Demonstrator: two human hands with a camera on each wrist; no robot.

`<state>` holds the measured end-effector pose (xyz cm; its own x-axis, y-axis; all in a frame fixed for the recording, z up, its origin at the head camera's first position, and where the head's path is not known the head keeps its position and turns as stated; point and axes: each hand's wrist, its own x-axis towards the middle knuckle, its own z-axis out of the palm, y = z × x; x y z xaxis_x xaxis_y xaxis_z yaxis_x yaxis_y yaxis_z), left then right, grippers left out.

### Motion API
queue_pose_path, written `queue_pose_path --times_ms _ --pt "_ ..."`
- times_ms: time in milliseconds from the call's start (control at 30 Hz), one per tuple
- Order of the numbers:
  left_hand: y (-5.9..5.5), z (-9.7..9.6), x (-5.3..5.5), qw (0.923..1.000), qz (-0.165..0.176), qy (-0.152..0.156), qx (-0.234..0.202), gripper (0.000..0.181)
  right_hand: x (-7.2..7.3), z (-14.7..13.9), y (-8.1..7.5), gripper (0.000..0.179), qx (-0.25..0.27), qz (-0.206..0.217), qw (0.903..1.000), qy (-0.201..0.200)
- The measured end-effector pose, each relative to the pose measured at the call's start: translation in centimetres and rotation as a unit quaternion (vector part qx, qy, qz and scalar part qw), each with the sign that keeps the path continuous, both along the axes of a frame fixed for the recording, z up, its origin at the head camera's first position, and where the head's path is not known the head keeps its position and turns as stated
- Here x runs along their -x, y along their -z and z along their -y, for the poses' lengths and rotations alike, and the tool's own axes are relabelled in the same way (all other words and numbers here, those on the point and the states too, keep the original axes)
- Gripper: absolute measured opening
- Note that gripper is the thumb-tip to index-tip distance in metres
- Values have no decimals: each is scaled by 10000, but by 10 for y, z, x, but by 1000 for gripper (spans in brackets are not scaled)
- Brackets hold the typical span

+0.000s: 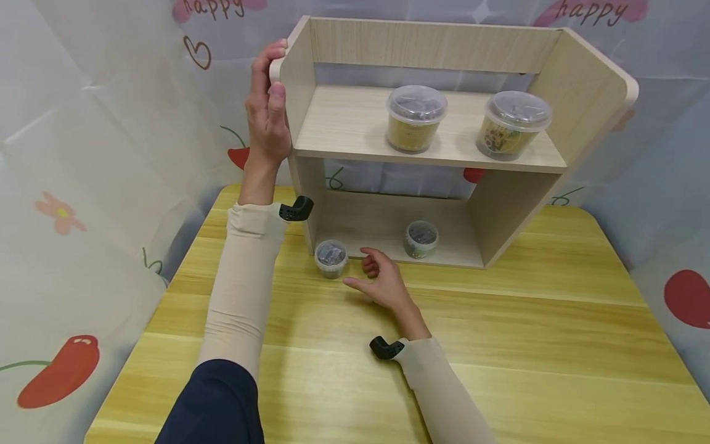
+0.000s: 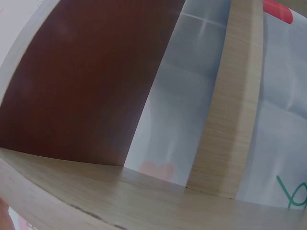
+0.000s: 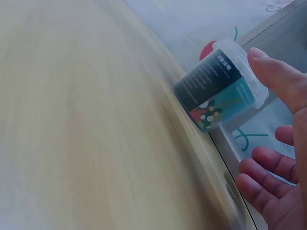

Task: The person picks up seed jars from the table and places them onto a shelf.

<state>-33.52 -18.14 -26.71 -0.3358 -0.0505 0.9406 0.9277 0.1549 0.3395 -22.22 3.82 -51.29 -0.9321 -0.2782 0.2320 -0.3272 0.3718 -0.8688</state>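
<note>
My left hand (image 1: 267, 114) is raised to the upper left side panel of a pale wooden shelf (image 1: 435, 46), gripping its front edge with the fingertips over the rim. Low in front of the shelf, my right hand (image 1: 384, 282) holds nothing, its thumb and fingers spread apart. Just left of those fingers stands a small lidded plastic cup (image 1: 331, 259), upright by the shelf's lower left corner. The right wrist view shows that cup (image 3: 216, 86) with a dark and teal printed label, beside my right thumb (image 3: 273, 74).
Another small lidded cup (image 1: 421, 239) sits on the lower board, right of my right hand. Two larger clear-lidded tubs, a left tub (image 1: 413, 132) and a right tub (image 1: 505, 137), stand on the upper board. A wood-grain table (image 1: 532, 345) carries the shelf; a printed cloth (image 1: 111, 142) hangs around it.
</note>
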Motion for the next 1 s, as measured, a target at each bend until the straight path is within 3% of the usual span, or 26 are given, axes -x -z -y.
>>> queue_pose_path --times_ms 633,1000 --pt "2 2 3 10000 -2 -44 84 58 1 18 -2 73 -252 169 9995 -86" --pt "3 3 5 9999 -43 3 117 62 3 23 -2 73 -145 154 9997 -131"
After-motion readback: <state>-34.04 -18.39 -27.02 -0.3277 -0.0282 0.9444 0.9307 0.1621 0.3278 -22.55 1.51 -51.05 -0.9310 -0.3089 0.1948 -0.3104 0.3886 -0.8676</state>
